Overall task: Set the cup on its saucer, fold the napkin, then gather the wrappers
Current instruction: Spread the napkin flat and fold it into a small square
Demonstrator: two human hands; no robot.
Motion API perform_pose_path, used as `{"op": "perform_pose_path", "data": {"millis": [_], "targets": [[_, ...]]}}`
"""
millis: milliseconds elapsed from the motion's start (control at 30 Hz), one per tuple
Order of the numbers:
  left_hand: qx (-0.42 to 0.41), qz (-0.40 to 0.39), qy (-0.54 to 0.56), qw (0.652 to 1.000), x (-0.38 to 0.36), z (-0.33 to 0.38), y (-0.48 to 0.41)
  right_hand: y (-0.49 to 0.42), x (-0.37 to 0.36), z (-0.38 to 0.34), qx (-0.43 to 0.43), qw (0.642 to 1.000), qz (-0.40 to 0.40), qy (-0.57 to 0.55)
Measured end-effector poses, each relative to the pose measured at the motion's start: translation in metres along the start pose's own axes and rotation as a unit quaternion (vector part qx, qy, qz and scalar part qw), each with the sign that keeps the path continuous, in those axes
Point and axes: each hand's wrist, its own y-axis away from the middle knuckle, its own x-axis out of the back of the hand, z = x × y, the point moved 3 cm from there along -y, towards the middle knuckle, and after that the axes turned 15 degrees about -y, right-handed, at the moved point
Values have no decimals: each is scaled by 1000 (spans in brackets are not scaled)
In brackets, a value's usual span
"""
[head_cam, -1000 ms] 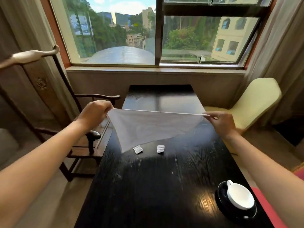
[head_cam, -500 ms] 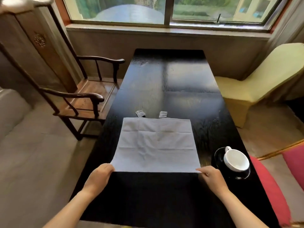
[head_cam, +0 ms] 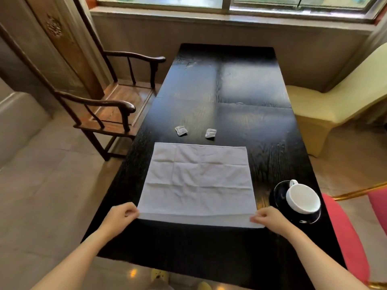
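A white napkin (head_cam: 196, 183) lies spread flat on the black table (head_cam: 240, 88). My left hand (head_cam: 120, 215) pinches its near left corner. My right hand (head_cam: 270, 218) pinches the near right corner, where the near edge is lifted slightly off the table. A white cup (head_cam: 302, 197) stands on a dark saucer (head_cam: 278, 192) at the right, just beyond my right hand. Two small crumpled wrappers (head_cam: 181, 130) (head_cam: 210, 133) lie side by side just past the napkin's far edge.
A dark wooden armchair (head_cam: 109, 107) stands against the table's left side. A pale yellow chair (head_cam: 335, 101) is at the far right, and a red seat (head_cam: 351, 237) sits at the near right. A window sill runs behind the table.
The napkin was held stretched in the air a second ago; it now lies flat on the table with both hands still on its near corners. The view has tilted down.
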Motion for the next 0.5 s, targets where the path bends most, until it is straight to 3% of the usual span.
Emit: {"op": "perform_pose_path", "data": {"millis": [200,300,500], "targets": [[96,70,186,975,35,16,-74,-43,39,-51,21,966,106,-236],[127,105,209,964,49,27,-123,-71,49,-79,52,955,188,-222],[146,146,129,970,53,50,-218,-129,54,-105,72,943,291,-144]]}}
